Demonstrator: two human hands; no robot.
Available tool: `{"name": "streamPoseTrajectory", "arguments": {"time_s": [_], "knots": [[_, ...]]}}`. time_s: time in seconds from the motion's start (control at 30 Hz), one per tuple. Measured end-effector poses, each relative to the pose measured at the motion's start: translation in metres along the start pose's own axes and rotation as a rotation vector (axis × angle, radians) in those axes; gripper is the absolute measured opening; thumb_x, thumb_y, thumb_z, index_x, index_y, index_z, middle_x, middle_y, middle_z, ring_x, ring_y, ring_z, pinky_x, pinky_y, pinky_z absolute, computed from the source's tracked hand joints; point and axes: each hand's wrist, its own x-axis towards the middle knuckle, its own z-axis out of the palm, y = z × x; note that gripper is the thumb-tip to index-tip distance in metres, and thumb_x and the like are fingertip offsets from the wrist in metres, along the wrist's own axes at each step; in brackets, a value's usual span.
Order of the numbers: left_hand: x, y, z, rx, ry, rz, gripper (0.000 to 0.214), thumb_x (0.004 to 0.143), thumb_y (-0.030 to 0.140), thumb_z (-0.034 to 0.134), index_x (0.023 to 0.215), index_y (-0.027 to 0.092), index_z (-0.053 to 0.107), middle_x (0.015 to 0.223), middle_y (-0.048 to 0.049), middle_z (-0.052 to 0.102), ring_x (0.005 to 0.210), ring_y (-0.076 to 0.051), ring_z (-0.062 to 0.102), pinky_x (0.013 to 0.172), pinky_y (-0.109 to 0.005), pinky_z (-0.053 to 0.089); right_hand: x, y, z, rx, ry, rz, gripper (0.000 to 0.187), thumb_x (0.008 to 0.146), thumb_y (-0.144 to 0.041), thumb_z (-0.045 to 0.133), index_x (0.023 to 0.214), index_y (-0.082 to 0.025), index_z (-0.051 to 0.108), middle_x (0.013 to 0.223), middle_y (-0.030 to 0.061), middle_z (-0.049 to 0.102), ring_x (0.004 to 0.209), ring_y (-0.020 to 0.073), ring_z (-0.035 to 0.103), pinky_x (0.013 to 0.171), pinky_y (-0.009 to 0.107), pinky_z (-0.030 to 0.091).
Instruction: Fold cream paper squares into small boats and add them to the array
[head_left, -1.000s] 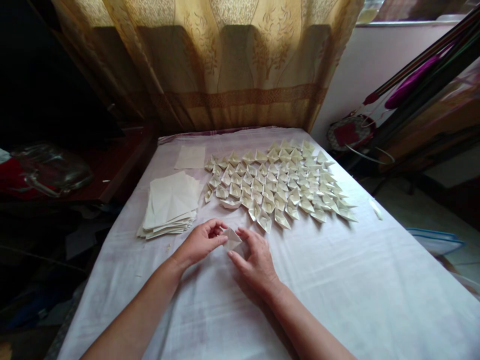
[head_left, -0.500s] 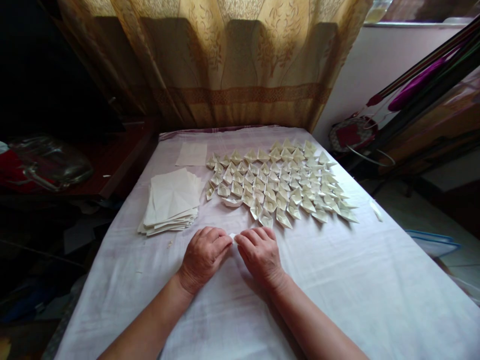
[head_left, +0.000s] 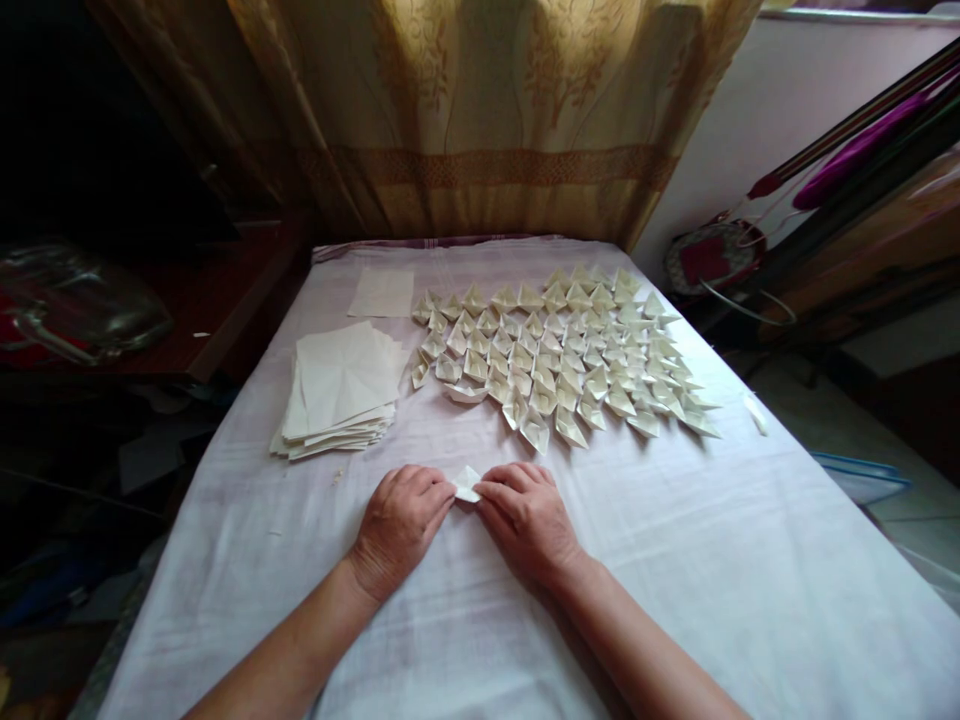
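Between my two hands is a small folded white paper boat (head_left: pixel 467 485), its pointed middle standing up. My left hand (head_left: pixel 401 520) pinches its left end, fingers closed. The right end is pinched by my right hand (head_left: pixel 527 515), with thumb and fingers pressed together. The ends of the boat are hidden inside my fingers. Just beyond my hands, many folded paper boats (head_left: pixel 544 365) stand in close rows. A stack of creased square paper sheets (head_left: pixel 337 385) lies beyond my left hand.
A single paper sheet (head_left: pixel 382 292) lies behind the stack. White cloth (head_left: pixel 420 640) covers the table. A patterned curtain (head_left: pixel 480 165) hangs at the far edge. On the left is a dark red desk (head_left: pixel 247 300) with a clear bag; a small white strip (head_left: pixel 756 415) lies near the right edge.
My hands have drawn slightly apart, and more of the folded paper boat shows between them. The camera view has tilted down a little.
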Motion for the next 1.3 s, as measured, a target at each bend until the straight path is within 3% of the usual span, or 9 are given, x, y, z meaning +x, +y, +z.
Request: {"name": "streamPoseTrajectory", "arguments": {"time_s": [0.2,0.4,0.77,1.3], "knots": [[0.006,0.006,-0.003,-0.08,-0.032,-0.162,0.009,0.092,0.021,0.06,0.087,0.021,0.067,0.092,-0.0035,0.068,0.091,-0.021,0.058,0.084,-0.036,0.044,0.005,0.009,0.003,0.035,0.004,0.074,0.018,0.095,-0.031,0.06,0.082,-0.023,0.07,0.09,0.0021,0.069,0.084,0.0177,0.058,0.078,0.034,0.037],[0.014,0.011,-0.002,-0.023,-0.038,-0.227,0.013,0.094,0.026,0.056,0.085,0.021,0.065,0.095,-0.0044,0.066,0.094,-0.023,0.057,0.085,-0.038,0.042,0.01,0.004,0.008,-0.055,0.053,0.15,0.021,0.093,-0.03,0.06,0.074,-0.022,0.065,0.082,0.0023,0.065,0.081,0.0191,0.056,0.075,0.034,0.036],[0.019,0.012,0.0,0.045,-0.058,-0.256,0.013,0.091,0.026,0.06,0.079,0.021,0.058,0.098,-0.0059,0.065,0.096,-0.025,0.055,0.084,-0.039,0.042,0.012,-0.002,0.011,-0.059,0.094,0.286,0.022,0.088,-0.029,0.064,0.068,-0.022,0.06,0.085,0.0032,0.065,0.087,0.0207,0.057,0.079,0.036,0.035],[0.023,0.011,0.001,0.083,-0.113,-0.282,0.012,0.088,0.026,0.065,0.08,0.021,0.06,0.105,-0.0066,0.064,0.1,-0.026,0.055,0.083,-0.039,0.043,0.014,0.001,0.009,-0.049,0.054,0.311,0.021,0.085,-0.028,0.07,0.067,-0.022,0.061,0.085,0.0016,0.066,0.087,0.0205,0.057,0.08,0.036,0.033]]}}
